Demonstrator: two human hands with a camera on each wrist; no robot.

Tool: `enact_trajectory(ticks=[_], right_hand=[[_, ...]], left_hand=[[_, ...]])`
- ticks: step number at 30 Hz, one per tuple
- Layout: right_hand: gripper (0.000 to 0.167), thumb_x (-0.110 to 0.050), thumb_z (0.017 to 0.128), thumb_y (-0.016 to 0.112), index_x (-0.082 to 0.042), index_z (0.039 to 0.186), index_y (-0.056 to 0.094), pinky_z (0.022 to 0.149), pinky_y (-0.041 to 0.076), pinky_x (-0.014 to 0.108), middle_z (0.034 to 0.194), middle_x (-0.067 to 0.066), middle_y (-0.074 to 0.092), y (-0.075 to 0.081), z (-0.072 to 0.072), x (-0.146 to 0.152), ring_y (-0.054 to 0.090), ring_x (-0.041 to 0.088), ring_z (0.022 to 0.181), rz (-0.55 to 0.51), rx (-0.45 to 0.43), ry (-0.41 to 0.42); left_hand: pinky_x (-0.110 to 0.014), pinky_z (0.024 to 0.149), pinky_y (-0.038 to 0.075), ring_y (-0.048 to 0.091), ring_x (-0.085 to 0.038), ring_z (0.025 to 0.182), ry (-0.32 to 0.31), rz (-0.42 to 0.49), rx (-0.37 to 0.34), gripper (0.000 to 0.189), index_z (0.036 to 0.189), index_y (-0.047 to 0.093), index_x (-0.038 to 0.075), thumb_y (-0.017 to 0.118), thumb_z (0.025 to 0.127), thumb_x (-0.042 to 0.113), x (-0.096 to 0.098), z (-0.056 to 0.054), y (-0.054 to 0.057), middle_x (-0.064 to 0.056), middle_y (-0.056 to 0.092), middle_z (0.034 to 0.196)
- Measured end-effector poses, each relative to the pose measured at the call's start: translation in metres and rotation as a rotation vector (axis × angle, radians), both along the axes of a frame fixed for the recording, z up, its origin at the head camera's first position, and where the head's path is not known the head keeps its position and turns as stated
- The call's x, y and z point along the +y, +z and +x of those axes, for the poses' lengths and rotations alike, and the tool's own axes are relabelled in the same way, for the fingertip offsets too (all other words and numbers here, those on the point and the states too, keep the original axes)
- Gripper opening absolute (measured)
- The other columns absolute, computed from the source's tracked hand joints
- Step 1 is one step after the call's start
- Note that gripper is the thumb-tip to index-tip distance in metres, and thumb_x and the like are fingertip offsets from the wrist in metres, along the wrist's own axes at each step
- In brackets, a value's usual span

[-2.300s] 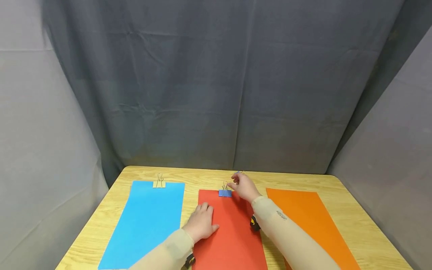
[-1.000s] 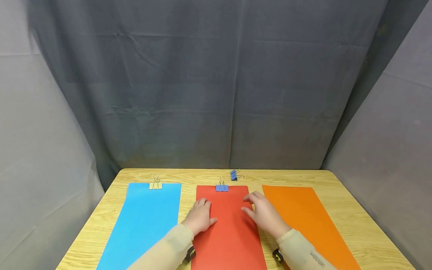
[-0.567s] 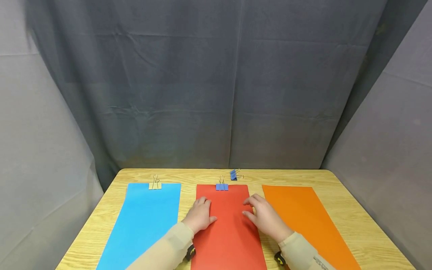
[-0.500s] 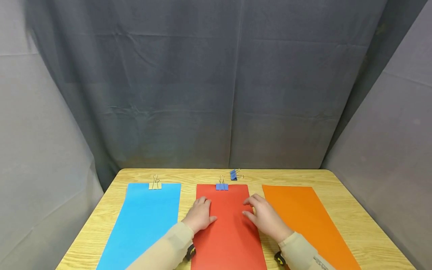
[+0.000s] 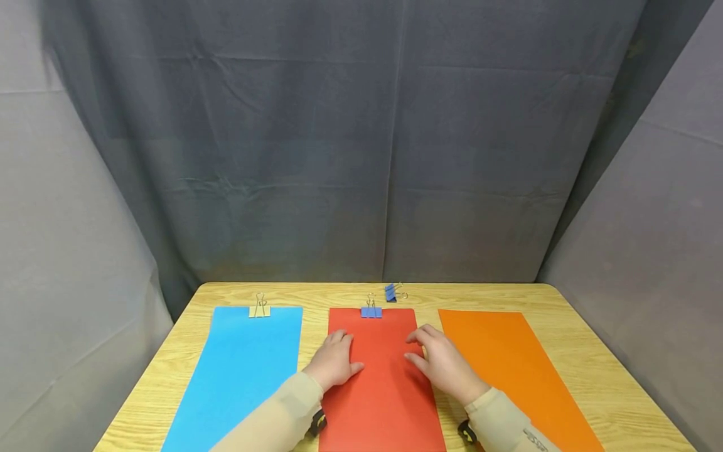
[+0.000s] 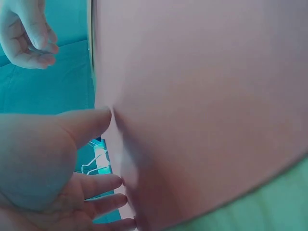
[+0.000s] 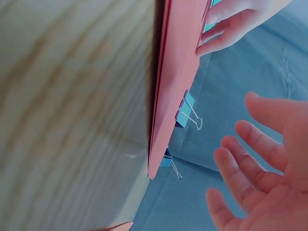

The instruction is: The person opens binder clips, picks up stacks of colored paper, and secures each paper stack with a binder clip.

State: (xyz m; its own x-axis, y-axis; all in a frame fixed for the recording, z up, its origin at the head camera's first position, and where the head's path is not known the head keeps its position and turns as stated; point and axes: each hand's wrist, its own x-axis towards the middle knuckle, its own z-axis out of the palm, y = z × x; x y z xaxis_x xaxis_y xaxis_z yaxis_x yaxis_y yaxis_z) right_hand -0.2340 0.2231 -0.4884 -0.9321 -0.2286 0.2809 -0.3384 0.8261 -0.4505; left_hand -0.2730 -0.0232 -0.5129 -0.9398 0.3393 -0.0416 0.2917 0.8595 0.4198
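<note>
From the head view, the left hand [image 5: 334, 362] and right hand [image 5: 446, 365] lay flat with fingers relaxed on the red paper sheet [image 5: 381, 389], which sat mid-counter with a blue binder clip [image 5: 371, 311] on its far edge. The left wrist view showed loose fingers [image 6: 96, 185] touching the sheet. The right wrist view showed spread fingers [image 7: 240, 180] grasping nothing.

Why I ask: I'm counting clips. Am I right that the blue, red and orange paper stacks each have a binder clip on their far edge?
Not quite. The head view shows the orange paper stack bare, with no clip. The blue paper stack carries a yellow binder clip, the red paper stack a blue binder clip, and a spare blue binder clip lies loose on the table.
</note>
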Motion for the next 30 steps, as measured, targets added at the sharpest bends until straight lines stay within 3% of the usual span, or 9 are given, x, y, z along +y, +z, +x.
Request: enact_trajectory(ticks=[9, 14, 21, 30], right_hand=[[0.026, -0.017, 0.088, 0.084, -0.01, 0.109, 0.071, 0.086, 0.057, 0.039, 0.107, 0.006, 0.067, 0.003, 0.0, 0.0, 0.062, 0.02, 0.09, -0.004, 0.026, 0.0], [0.026, -0.015, 0.086, 0.084, -0.011, 0.108, 0.071, 0.088, 0.058, 0.043, 0.105, 0.006, 0.066, 0.005, 0.0, 0.0, 0.065, 0.025, 0.093, -0.015, 0.036, 0.002], [0.025, -0.017, 0.086, 0.085, -0.015, 0.107, 0.071, 0.087, 0.057, 0.039, 0.104, 0.0, 0.065, 0.005, 0.001, 0.001, 0.063, 0.018, 0.091, 0.0, 0.037, -0.018], [0.024, -0.014, 0.085, 0.085, -0.014, 0.105, 0.071, 0.087, 0.058, 0.041, 0.102, -0.001, 0.065, 0.005, 0.002, 0.003, 0.065, 0.019, 0.093, -0.008, 0.066, -0.019]], left_hand=[[-0.052, 0.118, 0.039, 0.038, -0.04, 0.148, -0.108, -0.105, -0.016, 0.082, 0.149, 0.05, 0.003, 0.079, 0.088, 0.049, 0.0, 0.017, 0.021, -0.016, 0.045, 0.156], [-0.054, 0.119, 0.038, 0.037, -0.041, 0.149, -0.142, -0.152, -0.068, 0.089, 0.152, 0.049, 0.008, 0.081, 0.083, 0.055, 0.002, 0.026, 0.028, -0.014, 0.043, 0.159], [-0.053, 0.119, 0.038, 0.037, -0.041, 0.149, -0.151, -0.171, -0.1, 0.091, 0.152, 0.049, 0.011, 0.083, 0.081, 0.056, 0.003, 0.029, 0.022, -0.013, 0.042, 0.16], [-0.053, 0.12, 0.037, 0.037, -0.041, 0.149, -0.143, -0.16, -0.085, 0.093, 0.153, 0.048, 0.011, 0.084, 0.079, 0.056, 0.004, 0.026, 0.014, -0.013, 0.042, 0.16]])
